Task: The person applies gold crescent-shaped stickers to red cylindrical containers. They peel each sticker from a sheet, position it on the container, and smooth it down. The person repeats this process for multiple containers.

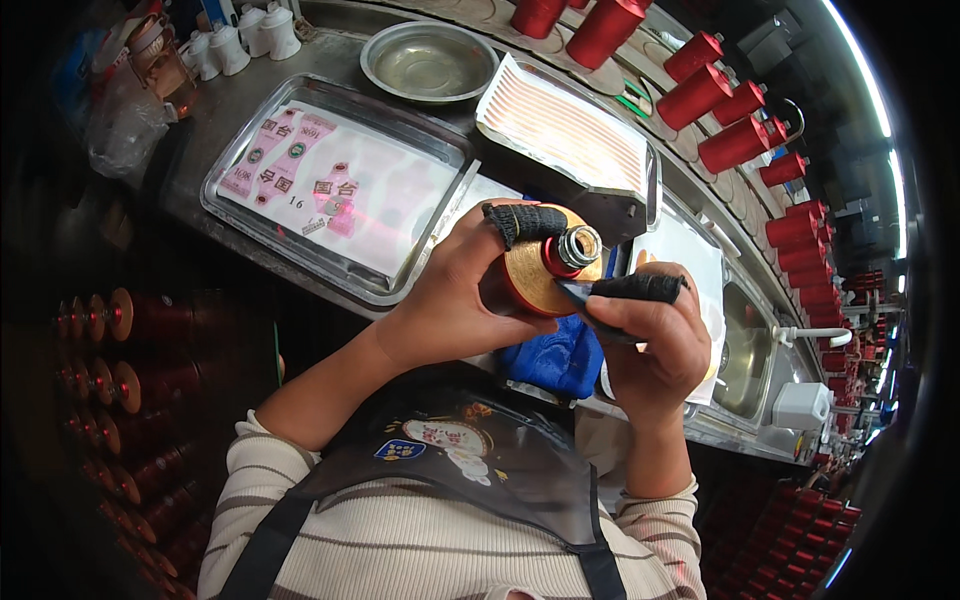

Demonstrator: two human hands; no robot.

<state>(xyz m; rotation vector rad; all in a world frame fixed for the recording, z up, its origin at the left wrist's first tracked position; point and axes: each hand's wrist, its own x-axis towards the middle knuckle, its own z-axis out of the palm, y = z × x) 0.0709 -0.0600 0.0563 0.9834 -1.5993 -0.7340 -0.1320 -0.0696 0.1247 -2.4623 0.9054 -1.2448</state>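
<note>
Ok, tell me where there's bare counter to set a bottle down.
Bare grey counter lies between the white pots, the tray and the metal bowl; a dimmer strip, between tray and plastic bag. Crowded: where tray, bowl and striped sheet close in, and around the bottle in the left hand.

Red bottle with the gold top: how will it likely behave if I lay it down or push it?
The bottle would probably roll on its side, since its outline looks round. It is likely stiff: no dent shows beside the left hand. It may be slippery, as its surface looks shiny.
</note>
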